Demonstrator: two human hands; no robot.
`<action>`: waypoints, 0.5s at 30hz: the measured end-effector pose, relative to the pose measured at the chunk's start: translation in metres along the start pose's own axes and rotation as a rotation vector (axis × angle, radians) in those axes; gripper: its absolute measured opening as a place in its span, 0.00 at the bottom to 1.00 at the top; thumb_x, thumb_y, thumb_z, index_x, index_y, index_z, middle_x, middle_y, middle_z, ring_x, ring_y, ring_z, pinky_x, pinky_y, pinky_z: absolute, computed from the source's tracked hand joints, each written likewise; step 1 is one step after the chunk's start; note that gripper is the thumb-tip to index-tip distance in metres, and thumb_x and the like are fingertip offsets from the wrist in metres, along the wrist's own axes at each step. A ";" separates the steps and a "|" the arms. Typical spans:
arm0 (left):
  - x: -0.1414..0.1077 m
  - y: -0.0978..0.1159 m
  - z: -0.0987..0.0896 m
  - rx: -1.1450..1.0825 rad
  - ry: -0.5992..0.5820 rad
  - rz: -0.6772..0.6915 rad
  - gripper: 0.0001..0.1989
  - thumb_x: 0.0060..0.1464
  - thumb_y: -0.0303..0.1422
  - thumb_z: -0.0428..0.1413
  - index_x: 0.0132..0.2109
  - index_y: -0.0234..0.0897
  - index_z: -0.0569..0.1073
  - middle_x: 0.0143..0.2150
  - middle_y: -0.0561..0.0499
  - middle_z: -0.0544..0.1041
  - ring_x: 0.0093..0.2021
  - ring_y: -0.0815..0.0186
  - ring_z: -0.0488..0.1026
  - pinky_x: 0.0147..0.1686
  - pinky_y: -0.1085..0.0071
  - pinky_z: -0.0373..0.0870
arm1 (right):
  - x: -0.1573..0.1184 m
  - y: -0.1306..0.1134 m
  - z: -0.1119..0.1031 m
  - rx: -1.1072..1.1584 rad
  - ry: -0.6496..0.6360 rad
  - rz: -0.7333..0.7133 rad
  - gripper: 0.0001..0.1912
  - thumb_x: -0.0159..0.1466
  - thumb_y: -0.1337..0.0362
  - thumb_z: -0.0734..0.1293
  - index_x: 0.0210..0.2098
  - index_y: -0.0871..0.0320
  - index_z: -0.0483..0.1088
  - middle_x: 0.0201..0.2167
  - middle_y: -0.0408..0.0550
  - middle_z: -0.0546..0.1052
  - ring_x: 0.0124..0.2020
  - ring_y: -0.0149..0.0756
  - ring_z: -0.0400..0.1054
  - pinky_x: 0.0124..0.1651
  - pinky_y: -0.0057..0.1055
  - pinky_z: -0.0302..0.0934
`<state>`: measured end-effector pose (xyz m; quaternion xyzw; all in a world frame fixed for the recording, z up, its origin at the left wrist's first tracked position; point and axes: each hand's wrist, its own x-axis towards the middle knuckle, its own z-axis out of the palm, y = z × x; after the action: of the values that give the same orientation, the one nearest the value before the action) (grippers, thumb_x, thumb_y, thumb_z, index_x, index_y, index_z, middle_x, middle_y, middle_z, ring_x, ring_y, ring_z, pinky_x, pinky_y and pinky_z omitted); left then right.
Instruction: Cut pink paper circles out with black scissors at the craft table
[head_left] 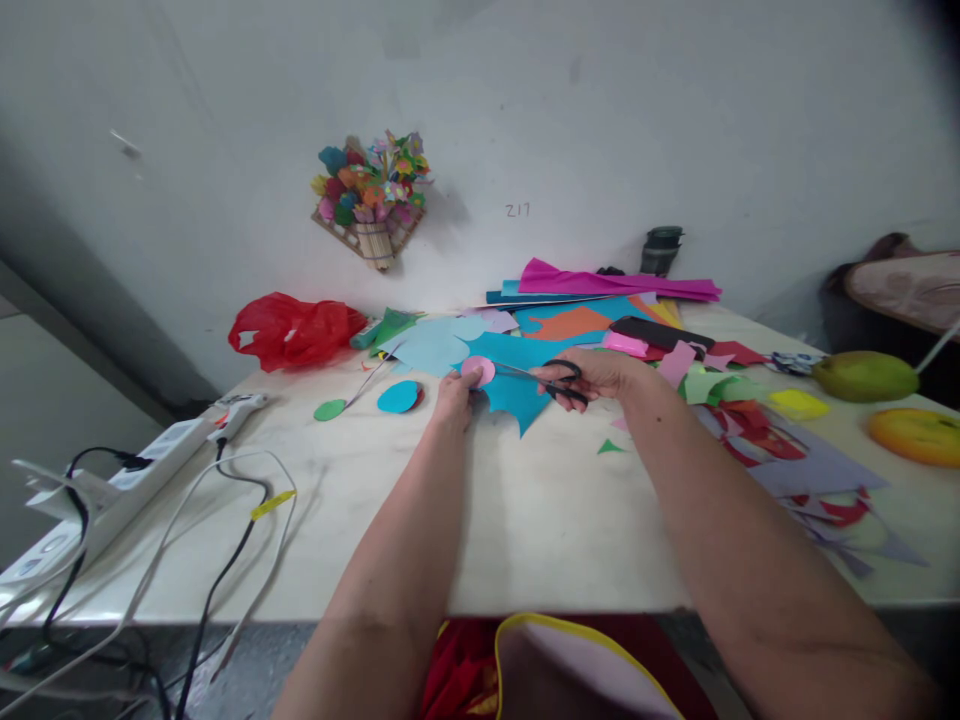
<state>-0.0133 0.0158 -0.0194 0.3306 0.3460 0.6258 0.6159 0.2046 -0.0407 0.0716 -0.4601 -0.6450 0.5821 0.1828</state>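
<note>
My left hand [454, 399] pinches a pink paper circle [480, 371] together with the blue paper [521, 405] around it; whether the two are separate layers I cannot tell. In my right hand [589, 375] is a pair of black-handled scissors [564, 382], fingers through the loops. Its blades point left, across the blue paper to the pink circle's edge. Scalloped cut-outs mark the blue paper's lower edge. Left of my left hand lie a blue paper circle [397, 397] and a green paper circle [329, 410].
A power strip [112, 490] with cables runs along the left edge. A red plastic bag [292, 330] sits at the back left. Paper scraps [780, 450] and two mangoes [866, 376] lie at right. Rolled magenta paper [615, 280] and a dark bottle [661, 250] are at the back.
</note>
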 end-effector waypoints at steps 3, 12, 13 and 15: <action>-0.001 0.001 0.001 0.078 0.001 0.013 0.13 0.38 0.28 0.65 0.28 0.35 0.66 0.23 0.52 0.72 0.24 0.66 0.72 0.28 0.68 0.69 | 0.001 0.000 0.001 0.011 -0.006 0.005 0.23 0.56 0.46 0.68 0.31 0.63 0.69 0.16 0.46 0.73 0.13 0.27 0.63 0.17 0.23 0.58; -0.003 0.002 0.004 0.043 -0.015 -0.011 0.13 0.38 0.27 0.64 0.30 0.35 0.67 0.24 0.51 0.73 0.25 0.65 0.73 0.30 0.67 0.71 | 0.009 0.005 0.000 -0.001 -0.006 -0.027 0.25 0.55 0.43 0.67 0.31 0.62 0.69 0.17 0.47 0.74 0.14 0.28 0.65 0.14 0.22 0.53; -0.003 0.002 0.005 0.036 -0.016 -0.012 0.13 0.38 0.27 0.64 0.31 0.35 0.67 0.24 0.51 0.73 0.25 0.65 0.73 0.30 0.66 0.71 | 0.010 0.006 0.000 0.007 -0.006 -0.039 0.25 0.55 0.43 0.67 0.31 0.62 0.69 0.17 0.47 0.74 0.14 0.28 0.65 0.14 0.23 0.54; -0.004 0.002 0.005 0.028 -0.017 -0.014 0.13 0.39 0.27 0.64 0.32 0.35 0.67 0.25 0.51 0.74 0.26 0.64 0.73 0.31 0.66 0.71 | 0.011 0.008 0.000 0.022 -0.006 -0.062 0.25 0.55 0.43 0.67 0.31 0.62 0.68 0.19 0.47 0.74 0.15 0.28 0.65 0.14 0.23 0.54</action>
<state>-0.0097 0.0124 -0.0149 0.3421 0.3515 0.6138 0.6185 0.2016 -0.0326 0.0607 -0.4361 -0.6530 0.5847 0.2038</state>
